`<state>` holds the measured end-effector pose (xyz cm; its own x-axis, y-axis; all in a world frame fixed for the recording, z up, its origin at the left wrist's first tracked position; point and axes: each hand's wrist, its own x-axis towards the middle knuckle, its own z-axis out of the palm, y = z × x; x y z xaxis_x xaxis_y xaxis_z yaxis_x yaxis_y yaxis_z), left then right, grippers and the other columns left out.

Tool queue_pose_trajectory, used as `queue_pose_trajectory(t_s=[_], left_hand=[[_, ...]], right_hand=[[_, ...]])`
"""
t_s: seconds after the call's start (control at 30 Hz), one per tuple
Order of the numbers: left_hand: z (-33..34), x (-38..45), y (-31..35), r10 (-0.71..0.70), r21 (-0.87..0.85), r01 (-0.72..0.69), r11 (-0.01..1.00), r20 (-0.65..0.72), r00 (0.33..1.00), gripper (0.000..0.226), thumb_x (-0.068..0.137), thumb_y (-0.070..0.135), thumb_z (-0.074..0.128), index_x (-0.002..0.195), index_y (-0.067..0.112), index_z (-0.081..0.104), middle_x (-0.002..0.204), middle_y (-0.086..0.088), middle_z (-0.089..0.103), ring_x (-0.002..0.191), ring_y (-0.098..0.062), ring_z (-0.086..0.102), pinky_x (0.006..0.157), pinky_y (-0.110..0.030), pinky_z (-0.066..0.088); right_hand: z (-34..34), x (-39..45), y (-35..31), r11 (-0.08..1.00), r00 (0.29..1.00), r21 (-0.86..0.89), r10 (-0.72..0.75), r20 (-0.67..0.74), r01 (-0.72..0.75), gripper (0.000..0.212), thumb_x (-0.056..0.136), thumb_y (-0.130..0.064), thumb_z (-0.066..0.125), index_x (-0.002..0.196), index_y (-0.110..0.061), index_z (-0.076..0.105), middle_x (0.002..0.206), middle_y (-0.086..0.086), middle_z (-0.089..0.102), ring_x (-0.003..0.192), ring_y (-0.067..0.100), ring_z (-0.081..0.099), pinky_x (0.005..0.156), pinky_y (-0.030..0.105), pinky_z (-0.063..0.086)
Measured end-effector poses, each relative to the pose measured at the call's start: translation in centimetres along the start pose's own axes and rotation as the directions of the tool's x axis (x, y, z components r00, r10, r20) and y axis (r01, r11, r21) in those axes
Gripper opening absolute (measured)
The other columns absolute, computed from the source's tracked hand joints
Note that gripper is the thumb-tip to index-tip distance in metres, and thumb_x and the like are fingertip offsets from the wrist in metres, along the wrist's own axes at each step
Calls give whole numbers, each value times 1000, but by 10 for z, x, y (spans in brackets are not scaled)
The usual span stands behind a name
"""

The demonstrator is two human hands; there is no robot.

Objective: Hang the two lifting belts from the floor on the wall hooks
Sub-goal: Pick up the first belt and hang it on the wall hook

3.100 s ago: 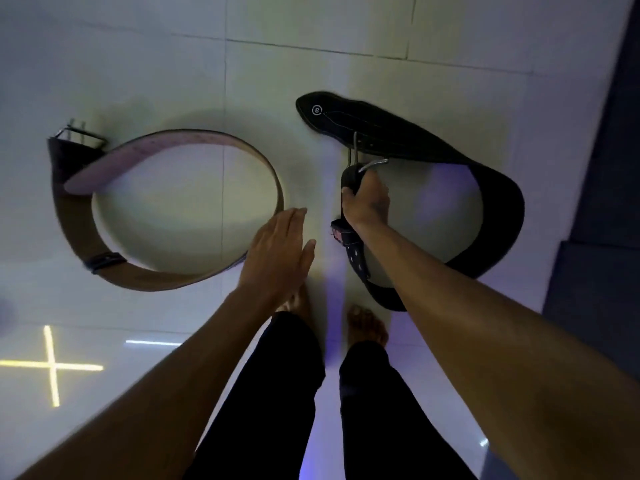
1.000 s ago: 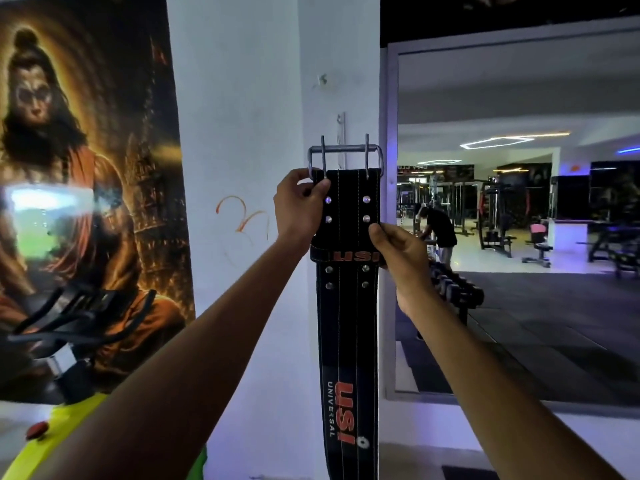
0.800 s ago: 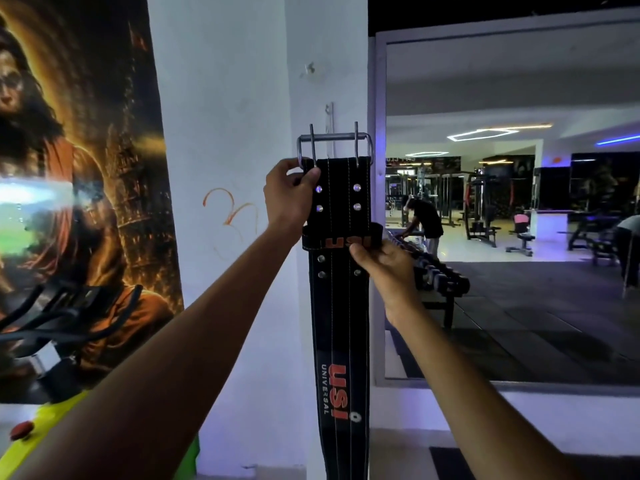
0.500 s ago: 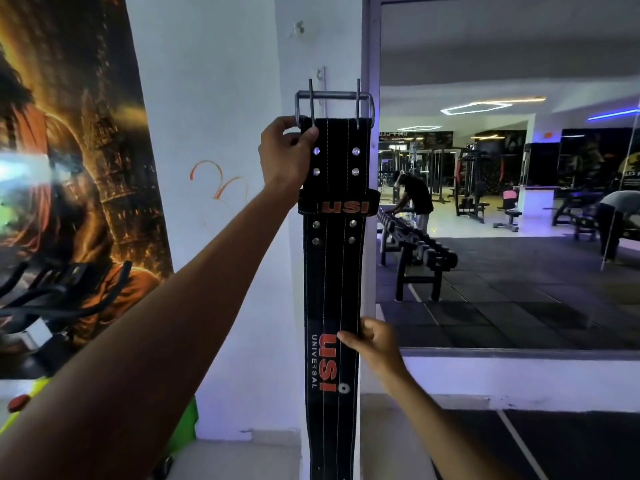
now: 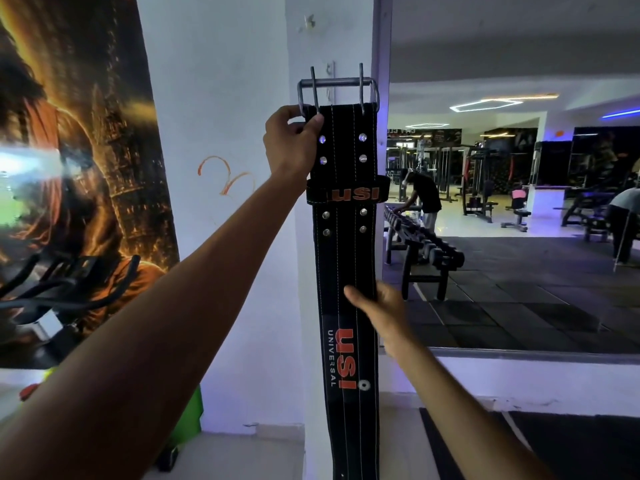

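Observation:
The black lifting belt (image 5: 341,265) with red USI lettering hangs straight down in front of a white pillar. Its steel two-prong buckle (image 5: 337,88) is at the top, just below a small wall hook (image 5: 329,69); whether the buckle touches the hook I cannot tell. A second hook (image 5: 308,22) sits higher on the pillar. My left hand (image 5: 292,143) grips the belt's top left corner by the buckle. My right hand (image 5: 381,306) holds the belt's right edge lower down, above the printed logo. The brown belt is out of view.
A large orange poster (image 5: 79,150) covers the wall to the left, with black exercise-bike handlebars (image 5: 59,285) in front of it. To the right, a big wall mirror (image 5: 519,168) reflects a dumbbell rack (image 5: 422,251), gym machines and people.
I lifted the black belt off the floor and raised it against the pillar. In the last second my right hand slid from the belt's loop down to its middle.

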<state>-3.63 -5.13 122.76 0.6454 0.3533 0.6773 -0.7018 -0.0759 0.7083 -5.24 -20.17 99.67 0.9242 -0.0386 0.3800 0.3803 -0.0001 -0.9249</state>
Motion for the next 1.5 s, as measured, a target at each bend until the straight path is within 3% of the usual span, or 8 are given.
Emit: queue_pose_trajectory(t_s=[0.13, 0.3, 0.4, 0.57, 0.73, 1.03, 1.27, 1.5], left_hand=[[-2, 0, 1, 3, -8, -3, 1000, 4, 1000, 24, 92, 16, 70, 113, 6, 66, 85, -8, 77, 66, -15, 72, 68, -31, 62], [-3, 3, 1, -10, -34, 11, 999, 21, 1000, 26, 92, 15, 69, 114, 4, 65, 82, -8, 75, 65, -17, 71, 64, -33, 60], [-3, 4, 3, -5, -49, 7, 999, 32, 999, 27, 92, 15, 69, 116, 3, 65, 83, -10, 74, 66, -19, 70, 59, -30, 57], [1, 2, 4, 10, -44, -9, 999, 39, 999, 23, 92, 16, 69, 113, 6, 66, 84, -11, 77, 71, -21, 72, 69, -38, 62], [4, -5, 2, 29, -50, -24, 998, 89, 996, 22, 92, 18, 68, 113, 10, 67, 81, -8, 77, 72, -22, 72, 81, -46, 62], [-17, -27, -3, 48, 38, -61, 997, 292, 955, 51, 95, 62, 43, 122, 25, 66, 115, 0, 75, 109, -22, 72, 100, -56, 55], [-43, -64, -59, 80, 12, -93, 996, 408, 910, 38, 100, 33, 57, 134, 17, 63, 121, -7, 75, 111, -22, 72, 100, -49, 57], [-51, -111, -112, -85, 61, 67, 996, 362, 928, 18, 93, 5, 68, 109, 14, 74, 102, -8, 80, 90, -13, 77, 82, -27, 62]], right_hand=[[-4, -36, 49, 995, 996, -59, 88, 21, -86, 18, 75, -27, 81, 83, -18, 68, 73, -6, 74, 75, 12, 71, 57, 12, 52], [-16, -13, 11, 992, 1000, -127, 0, -3, -1, 68, 58, -81, 63, 77, -15, 61, 66, -5, 61, 55, 4, 51, 52, 5, 41], [-26, 21, -59, 989, 985, 53, -129, -116, 135, 65, 72, -65, 62, 111, -14, 65, 104, 9, 74, 89, 18, 72, 70, 16, 59], [-21, 72, -186, 945, 948, 135, -275, -162, 297, 36, 92, -42, 62, 120, -21, 61, 114, 6, 71, 98, 16, 71, 77, 28, 60], [7, 86, -236, 949, 930, 42, -297, -217, 313, 29, 90, -34, 69, 109, -12, 66, 83, -3, 62, 60, 7, 57, 41, 15, 50], [22, 100, -236, 959, 925, 143, -186, -332, 244, 9, 86, -26, 72, 90, -18, 69, 82, -2, 65, 59, 15, 52, 47, 23, 45], [26, 101, -232, 962, 929, 188, -125, -349, 200, 13, 86, -26, 73, 94, -16, 71, 87, -2, 66, 53, 14, 46, 42, 19, 40], [25, 98, -234, 968, 926, 178, -101, -363, 176, 19, 88, -23, 70, 105, -15, 71, 93, -5, 67, 63, 5, 52, 45, 20, 46]])
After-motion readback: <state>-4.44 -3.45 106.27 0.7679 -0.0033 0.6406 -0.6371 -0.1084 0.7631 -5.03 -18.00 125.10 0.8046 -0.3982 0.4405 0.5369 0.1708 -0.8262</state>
